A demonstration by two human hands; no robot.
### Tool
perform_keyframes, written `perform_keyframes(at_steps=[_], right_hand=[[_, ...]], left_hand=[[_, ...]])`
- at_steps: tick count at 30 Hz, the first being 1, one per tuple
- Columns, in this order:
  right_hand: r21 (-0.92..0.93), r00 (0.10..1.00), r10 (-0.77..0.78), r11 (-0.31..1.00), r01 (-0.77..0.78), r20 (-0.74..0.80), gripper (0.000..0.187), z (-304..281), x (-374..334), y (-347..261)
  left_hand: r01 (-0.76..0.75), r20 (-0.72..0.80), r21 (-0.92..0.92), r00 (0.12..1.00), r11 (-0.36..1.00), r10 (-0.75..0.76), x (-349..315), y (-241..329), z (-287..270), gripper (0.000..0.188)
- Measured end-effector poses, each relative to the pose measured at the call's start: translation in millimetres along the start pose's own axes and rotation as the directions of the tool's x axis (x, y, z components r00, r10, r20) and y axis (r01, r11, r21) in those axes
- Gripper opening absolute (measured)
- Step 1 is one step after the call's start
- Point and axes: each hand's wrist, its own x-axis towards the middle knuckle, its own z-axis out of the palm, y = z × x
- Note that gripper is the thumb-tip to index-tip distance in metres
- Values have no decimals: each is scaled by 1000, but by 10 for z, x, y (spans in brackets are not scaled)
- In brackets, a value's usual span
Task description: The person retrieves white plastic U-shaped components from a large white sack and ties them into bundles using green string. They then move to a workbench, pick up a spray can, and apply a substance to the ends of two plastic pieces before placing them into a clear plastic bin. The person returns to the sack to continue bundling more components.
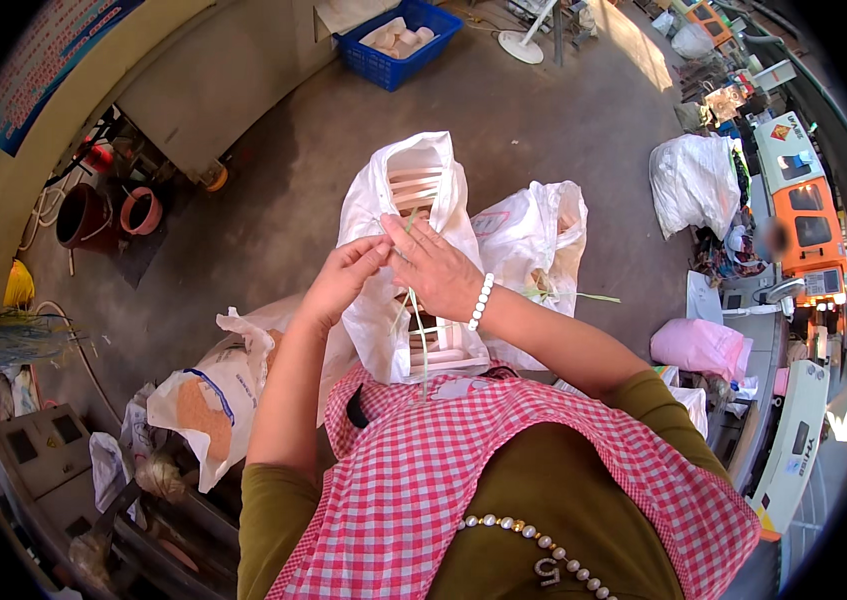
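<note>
A white sack [368, 215] stands in front of me with its two sides drawn together in the middle. Stacked pale pink slatted pieces [415, 185] show in the openings above and below my hands. Across the drawn-together part runs a thin pale green strip [423, 345], its end hanging toward my apron. My left hand [351, 275] is closed in a pinch on the strip, its fingertips meeting my right hand. My right hand [435, 268], with a white bead bracelet on the wrist, lies bent over the strip and the sack; its thumb is hidden.
A second white sack [528, 235] stands close on the right, with another loose strip [598, 297] by it. At lower left is an open sack with tan contents [205, 415]. A blue basket [398, 70] sits far ahead, buckets [88, 215] at left, orange-and-white machines [808, 215] at right.
</note>
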Motion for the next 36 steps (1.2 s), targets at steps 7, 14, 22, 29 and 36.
perform_keyframes(at_steps=[7,14,22,29,36], right_hand=[[94,994,-85,991,92,-75,29,-4,-5,45],[192,986,-91,974,117,-137,46,8,-75,145],[231,989,110,969,-84,-102,49,-12,-186,133],[11,966,183,983,-185,-184,12,-114,-156,150],[18,989,127,992,-126,-77,8,290,-582,214]], left_hand=[[176,283,-328,956,928,-81,52,-145,-40,34],[155,336,-485,941,860,20,72,-163,-90,32],[96,202,-223,978,970,-50,38,-191,29,24],[-127,-226,593,921,795,316,35,104,65,23],[78,-183,978,768,194,613,489,-316,-323,17]])
